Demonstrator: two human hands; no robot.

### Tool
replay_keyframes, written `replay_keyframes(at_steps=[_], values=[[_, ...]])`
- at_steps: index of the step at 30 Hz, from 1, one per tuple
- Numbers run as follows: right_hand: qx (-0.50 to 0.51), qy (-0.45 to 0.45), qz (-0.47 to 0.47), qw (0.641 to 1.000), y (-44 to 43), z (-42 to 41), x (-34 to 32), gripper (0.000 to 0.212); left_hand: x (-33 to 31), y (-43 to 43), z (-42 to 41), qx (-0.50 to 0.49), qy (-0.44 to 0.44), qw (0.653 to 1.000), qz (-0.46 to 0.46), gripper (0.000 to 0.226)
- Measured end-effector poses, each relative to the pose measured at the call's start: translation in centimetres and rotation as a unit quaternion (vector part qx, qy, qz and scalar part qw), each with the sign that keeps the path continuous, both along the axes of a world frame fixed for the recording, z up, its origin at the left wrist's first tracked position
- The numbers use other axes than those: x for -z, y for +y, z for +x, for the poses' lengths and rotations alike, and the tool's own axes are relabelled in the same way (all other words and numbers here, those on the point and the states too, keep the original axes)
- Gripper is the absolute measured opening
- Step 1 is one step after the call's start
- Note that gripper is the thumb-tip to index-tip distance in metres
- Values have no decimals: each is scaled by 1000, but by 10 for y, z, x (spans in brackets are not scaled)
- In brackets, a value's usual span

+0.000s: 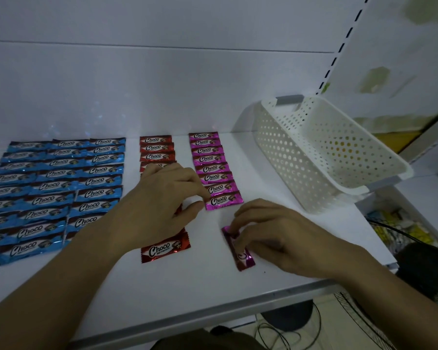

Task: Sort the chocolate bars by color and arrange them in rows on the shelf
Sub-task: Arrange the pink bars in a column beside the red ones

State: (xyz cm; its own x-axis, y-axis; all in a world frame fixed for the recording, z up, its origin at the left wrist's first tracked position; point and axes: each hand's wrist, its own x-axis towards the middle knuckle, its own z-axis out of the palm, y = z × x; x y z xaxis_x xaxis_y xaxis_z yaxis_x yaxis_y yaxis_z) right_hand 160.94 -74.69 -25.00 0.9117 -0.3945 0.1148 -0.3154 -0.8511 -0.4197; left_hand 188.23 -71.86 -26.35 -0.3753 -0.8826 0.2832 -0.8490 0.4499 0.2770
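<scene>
On the white shelf lie three columns of blue bars, one column of red bars and one column of pink bars. My left hand hovers over the red column with fingers curled, its fingertips at the left end of the nearest pink bar in the column; whether it pinches that bar is unclear. The nearest red bar lies in front of that hand. My right hand pinches a loose pink bar that lies turned lengthwise below the pink column.
A white perforated basket stands tilted at the right end of the shelf. The shelf's back wall is close behind the rows. Below the front edge at right are cables, a dark round object and clutter.
</scene>
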Motion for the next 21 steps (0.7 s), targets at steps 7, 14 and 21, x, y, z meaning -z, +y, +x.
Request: replay_keyframes(at_steps=[7,14,21], values=[[110,-58,-57,991,-4,4,16,18,2,-2,0,-7,-2,1000,6,40],[161,-99,-73,979,-9,15,28,22,2,-1,2,-17,-13,1000,-5,40],[178,-118,-83,973,-9,19,33,26,0,-2,2,-18,-8,1000,-12,25]])
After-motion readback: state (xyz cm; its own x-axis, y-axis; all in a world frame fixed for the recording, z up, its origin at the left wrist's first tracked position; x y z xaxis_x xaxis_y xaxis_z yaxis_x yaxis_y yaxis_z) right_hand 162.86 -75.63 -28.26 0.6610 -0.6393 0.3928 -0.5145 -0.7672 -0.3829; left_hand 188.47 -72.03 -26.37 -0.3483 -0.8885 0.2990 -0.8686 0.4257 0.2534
